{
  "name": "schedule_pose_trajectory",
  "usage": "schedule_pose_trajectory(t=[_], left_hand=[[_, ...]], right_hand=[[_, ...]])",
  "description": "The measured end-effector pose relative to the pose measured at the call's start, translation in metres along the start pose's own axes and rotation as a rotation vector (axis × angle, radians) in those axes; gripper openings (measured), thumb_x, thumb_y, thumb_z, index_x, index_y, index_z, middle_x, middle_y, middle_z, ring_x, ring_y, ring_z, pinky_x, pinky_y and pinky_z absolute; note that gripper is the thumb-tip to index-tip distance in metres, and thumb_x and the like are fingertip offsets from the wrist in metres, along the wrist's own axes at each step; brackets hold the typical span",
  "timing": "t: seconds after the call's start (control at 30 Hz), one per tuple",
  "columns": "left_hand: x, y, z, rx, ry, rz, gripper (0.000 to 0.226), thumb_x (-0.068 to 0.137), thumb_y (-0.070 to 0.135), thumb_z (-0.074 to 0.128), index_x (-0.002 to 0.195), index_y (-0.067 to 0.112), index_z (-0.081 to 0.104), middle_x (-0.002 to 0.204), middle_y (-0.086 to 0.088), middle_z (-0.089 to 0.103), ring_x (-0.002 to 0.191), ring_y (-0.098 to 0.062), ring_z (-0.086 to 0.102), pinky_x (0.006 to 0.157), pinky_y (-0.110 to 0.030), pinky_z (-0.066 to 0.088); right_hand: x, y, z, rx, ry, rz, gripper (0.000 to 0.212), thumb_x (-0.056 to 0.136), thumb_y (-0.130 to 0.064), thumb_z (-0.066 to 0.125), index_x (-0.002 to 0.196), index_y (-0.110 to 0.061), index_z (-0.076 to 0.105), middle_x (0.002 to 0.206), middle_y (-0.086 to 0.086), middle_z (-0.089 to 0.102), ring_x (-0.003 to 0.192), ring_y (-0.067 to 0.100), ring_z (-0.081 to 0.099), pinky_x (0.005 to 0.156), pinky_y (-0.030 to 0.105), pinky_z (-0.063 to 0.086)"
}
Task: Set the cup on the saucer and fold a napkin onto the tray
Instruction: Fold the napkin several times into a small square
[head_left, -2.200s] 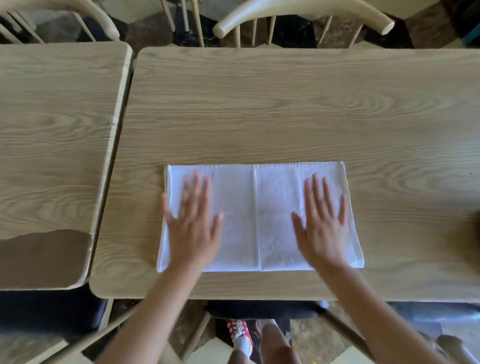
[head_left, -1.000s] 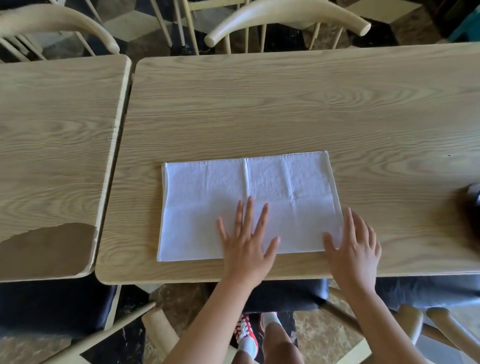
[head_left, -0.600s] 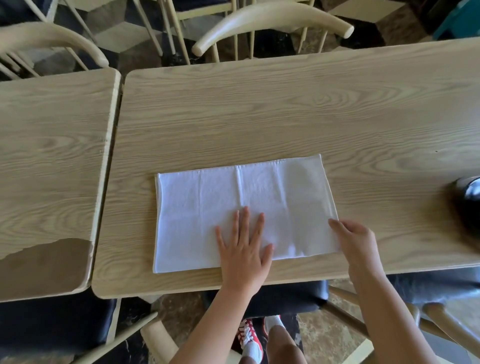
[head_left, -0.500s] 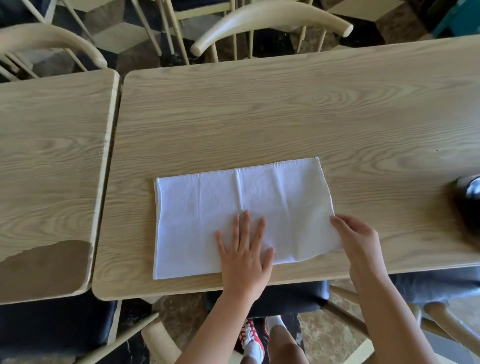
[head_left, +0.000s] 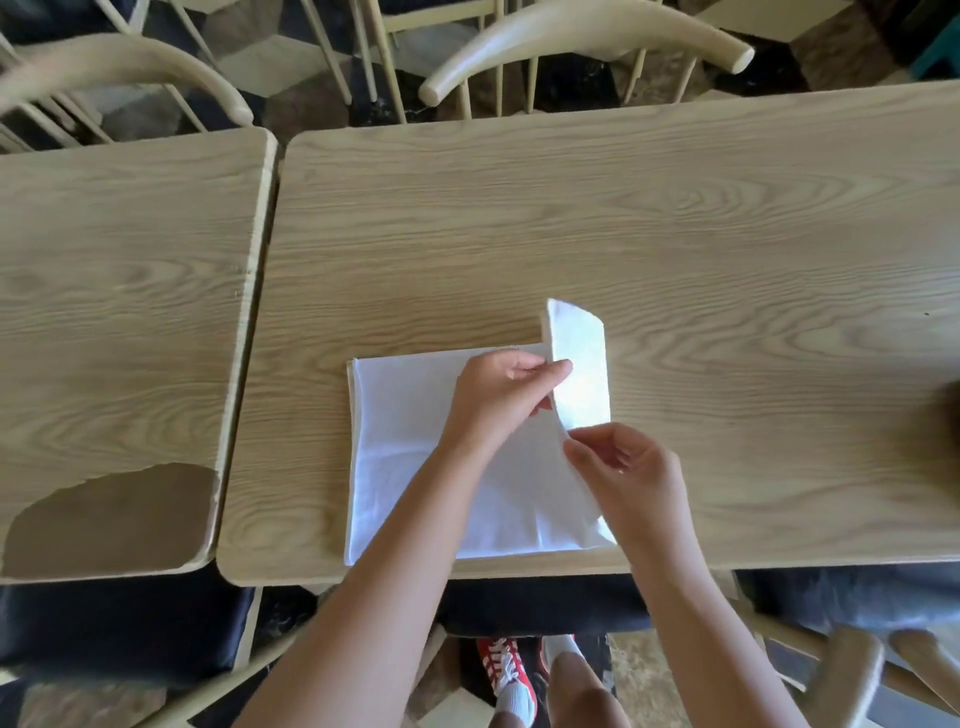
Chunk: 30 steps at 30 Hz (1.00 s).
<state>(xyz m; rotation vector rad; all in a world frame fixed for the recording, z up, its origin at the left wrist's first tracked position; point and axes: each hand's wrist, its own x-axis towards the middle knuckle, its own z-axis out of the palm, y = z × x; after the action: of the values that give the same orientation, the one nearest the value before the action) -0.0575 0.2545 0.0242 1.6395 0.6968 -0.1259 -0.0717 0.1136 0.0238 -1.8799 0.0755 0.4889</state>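
Note:
A white cloth napkin (head_left: 400, 457) lies near the front edge of the wooden table (head_left: 623, 234). Its right end is lifted and curls up over the flat part. My left hand (head_left: 498, 400) pinches the raised edge near its far corner, between thumb and fingers. My right hand (head_left: 628, 478) pinches the same raised edge nearer to me. The left half of the napkin rests flat. No cup, saucer or tray can be made out in this view.
A second wooden table (head_left: 119, 312) with a chipped front corner stands to the left, across a narrow gap. Pale wooden chairs (head_left: 582, 36) stand behind both tables. A dark object (head_left: 953, 415) shows at the right edge. Black seat cushions sit below the table's front edge.
My left hand left the flat napkin and took the right edge. Both hands lifted the napkin's right end off the table and swung it up toward the left.

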Motion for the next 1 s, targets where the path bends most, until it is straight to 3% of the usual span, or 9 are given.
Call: schedule_pose_trajectory(t=[0.07,0.13,0.27,0.47,0.6,0.73,0.83,0.9,1.0], left_hand=[[0.004,-0.003,-0.01,0.06,0.022,0.022,0.025,0.075,0.021,0.07,0.08,-0.003,0.065,0.065,-0.005,0.063,0.06,-0.013,0.055,0.076,-0.04,0.055],[0.005,-0.009,-0.02,0.078,0.063,0.023,0.013,0.075,0.014,0.069,0.079,0.002,0.067,0.066,-0.004,0.063,0.06,-0.013,0.054,0.075,-0.039,0.054],[0.001,-0.026,-0.049,0.124,0.078,0.045,0.014,0.077,0.017,0.066,0.078,0.003,0.065,0.064,0.0,0.061,0.055,-0.007,0.05,0.067,-0.027,0.044],[-0.008,-0.05,-0.103,0.13,0.116,0.112,0.019,0.079,0.021,0.065,0.077,0.003,0.061,0.067,-0.003,0.053,0.064,-0.012,0.045,0.066,-0.032,0.037],[-0.016,-0.07,-0.132,0.173,0.206,0.089,0.016,0.072,0.033,0.065,0.075,0.018,0.065,0.061,0.009,0.053,0.055,-0.003,0.044,0.055,-0.016,0.035],[-0.019,-0.097,-0.148,0.272,0.259,0.027,0.007,0.079,0.021,0.067,0.074,0.017,0.066,0.064,0.002,0.057,0.053,-0.004,0.044,0.05,-0.013,0.034],[-0.019,-0.111,-0.147,0.351,0.286,-0.016,0.003,0.08,0.018,0.065,0.082,0.016,0.067,0.074,0.003,0.065,0.063,-0.006,0.054,0.058,-0.013,0.038],[-0.019,-0.115,-0.144,0.369,0.333,-0.002,0.011,0.08,0.016,0.066,0.091,0.017,0.066,0.08,0.008,0.065,0.072,-0.003,0.059,0.062,-0.01,0.039],[-0.019,-0.114,-0.14,0.43,0.402,0.06,0.007,0.08,0.012,0.065,0.081,0.019,0.063,0.072,0.012,0.06,0.067,0.0,0.055,0.058,-0.006,0.04]], right_hand=[[-0.005,-0.004,0.015,-0.054,-0.034,-0.026,0.014,0.079,-0.017,0.068,0.07,-0.029,0.069,0.068,-0.02,0.07,0.062,-0.002,0.059,0.056,0.004,0.042],[-0.009,-0.005,0.026,-0.1,-0.048,-0.041,0.009,0.079,-0.018,0.068,0.076,-0.026,0.07,0.068,-0.016,0.07,0.065,0.001,0.059,0.058,0.005,0.042],[-0.015,-0.009,0.047,-0.139,-0.112,-0.034,0.006,0.081,-0.022,0.065,0.081,-0.025,0.071,0.074,-0.017,0.068,0.069,0.002,0.057,0.058,0.01,0.045],[-0.027,-0.02,0.084,-0.161,-0.2,-0.107,0.006,0.082,-0.025,0.064,0.084,-0.024,0.069,0.072,-0.018,0.065,0.064,-0.002,0.053,0.059,0.008,0.041],[-0.039,-0.02,0.117,-0.244,-0.235,-0.197,0.008,0.083,-0.027,0.061,0.085,-0.024,0.068,0.071,-0.022,0.061,0.062,-0.009,0.051,0.079,0.029,0.046],[-0.045,-0.005,0.147,-0.377,-0.265,-0.238,0.015,0.086,-0.03,0.054,0.093,-0.026,0.067,0.086,-0.014,0.068,0.071,-0.002,0.056,0.086,0.027,0.031],[-0.046,0.01,0.159,-0.494,-0.321,-0.21,0.018,0.088,-0.031,0.05,0.098,-0.027,0.065,0.091,-0.012,0.068,0.082,0.004,0.059,0.082,0.025,0.026],[-0.047,0.018,0.161,-0.557,-0.357,-0.209,0.019,0.089,-0.029,0.048,0.097,-0.027,0.065,0.09,-0.011,0.068,0.08,0.006,0.059,0.08,0.025,0.024],[-0.044,0.022,0.149,-0.599,-0.293,-0.294,0.017,0.089,-0.026,0.05,0.092,-0.024,0.067,0.088,-0.01,0.069,0.073,0.008,0.06,0.078,0.027,0.025]])
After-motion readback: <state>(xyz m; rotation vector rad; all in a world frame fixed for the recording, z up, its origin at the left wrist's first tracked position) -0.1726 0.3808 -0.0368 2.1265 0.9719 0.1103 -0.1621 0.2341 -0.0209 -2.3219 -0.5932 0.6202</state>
